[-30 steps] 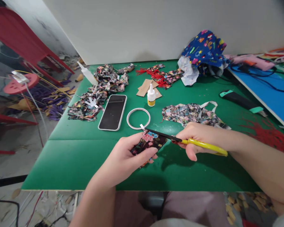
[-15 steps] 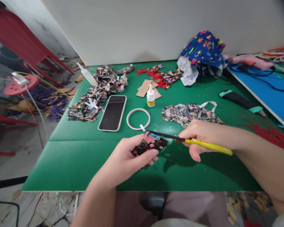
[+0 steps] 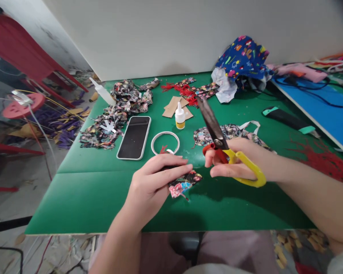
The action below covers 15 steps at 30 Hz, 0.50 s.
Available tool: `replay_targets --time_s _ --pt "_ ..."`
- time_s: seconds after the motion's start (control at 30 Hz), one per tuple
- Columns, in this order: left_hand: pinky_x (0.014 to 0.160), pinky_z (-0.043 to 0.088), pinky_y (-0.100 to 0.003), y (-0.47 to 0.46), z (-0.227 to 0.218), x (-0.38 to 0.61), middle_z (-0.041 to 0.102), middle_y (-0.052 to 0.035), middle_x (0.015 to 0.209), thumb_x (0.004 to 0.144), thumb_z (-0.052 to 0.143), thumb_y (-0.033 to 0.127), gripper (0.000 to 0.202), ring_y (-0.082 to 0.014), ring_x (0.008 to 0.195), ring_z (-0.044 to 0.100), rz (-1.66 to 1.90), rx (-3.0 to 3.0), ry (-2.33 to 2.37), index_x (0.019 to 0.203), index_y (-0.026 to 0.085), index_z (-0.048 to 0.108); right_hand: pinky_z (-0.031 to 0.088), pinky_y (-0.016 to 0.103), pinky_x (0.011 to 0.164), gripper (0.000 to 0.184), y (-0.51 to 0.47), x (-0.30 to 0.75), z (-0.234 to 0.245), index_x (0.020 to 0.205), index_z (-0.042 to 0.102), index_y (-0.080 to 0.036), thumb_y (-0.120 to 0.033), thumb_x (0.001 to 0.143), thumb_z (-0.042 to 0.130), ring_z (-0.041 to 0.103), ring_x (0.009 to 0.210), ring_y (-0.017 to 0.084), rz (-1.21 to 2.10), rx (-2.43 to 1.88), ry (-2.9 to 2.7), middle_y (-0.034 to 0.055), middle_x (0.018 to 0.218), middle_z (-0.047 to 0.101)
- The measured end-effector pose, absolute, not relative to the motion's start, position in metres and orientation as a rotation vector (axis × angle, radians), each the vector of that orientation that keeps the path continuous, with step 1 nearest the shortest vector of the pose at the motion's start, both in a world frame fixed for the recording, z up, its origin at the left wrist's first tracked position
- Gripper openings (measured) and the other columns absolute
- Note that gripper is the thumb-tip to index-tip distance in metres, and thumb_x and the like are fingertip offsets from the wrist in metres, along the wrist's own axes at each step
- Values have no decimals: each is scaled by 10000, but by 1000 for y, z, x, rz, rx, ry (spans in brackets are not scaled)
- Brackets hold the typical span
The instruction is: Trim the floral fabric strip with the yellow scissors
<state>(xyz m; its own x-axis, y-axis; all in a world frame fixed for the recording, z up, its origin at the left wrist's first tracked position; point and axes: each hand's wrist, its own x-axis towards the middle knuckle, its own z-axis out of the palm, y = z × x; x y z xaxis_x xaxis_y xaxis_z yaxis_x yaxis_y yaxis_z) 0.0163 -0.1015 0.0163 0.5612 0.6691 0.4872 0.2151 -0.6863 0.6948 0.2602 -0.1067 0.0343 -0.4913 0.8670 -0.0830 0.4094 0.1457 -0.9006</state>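
Observation:
My left hand (image 3: 157,177) is closed on a small dark floral fabric piece (image 3: 184,184), whose pink and blue flower end pokes out below my fingers. Red threads (image 3: 163,149) stick out beyond the far side of that hand, over a white ring (image 3: 178,141). My right hand (image 3: 240,163) grips scissors (image 3: 217,142) with one red and one yellow handle. The blades point up and away, apart from the fabric. A larger floral cloth piece with a white strap (image 3: 204,136) lies just behind the scissors.
Left of the ring lies a phone (image 3: 134,137), near a floral scrap heap (image 3: 98,131) and a translucent bottle (image 3: 104,93). A small glue bottle (image 3: 180,118) stands by cardboard pieces (image 3: 171,107). On the right are a utility knife (image 3: 290,121) and red threads (image 3: 322,158).
The scissors have left the fabric's edge and swung from pointing left to pointing away. My left hand has turned the fabric over, so its flowered end now faces me.

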Motion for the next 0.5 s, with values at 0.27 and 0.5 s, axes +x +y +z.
replay_targets --time_s 0.27,0.5 --pt "900 482 -369 -98 5 17 663 -71 1038 768 581 20 355 -210 998 590 1025 2446 742 1047 220 670 377 214 557 334 -112 243 43 566 415 -179 -227 741 696 407 602 84 859 -897 -2135 -44 620 408" --pt "824 501 -364 -98 6 21 673 -81 960 794 584 97 236 -217 931 615 993 2456 724 983 201 681 370 220 543 163 -115 236 37 654 540 -154 -189 794 614 439 601 91 925 -961 -2111 -15 646 506"
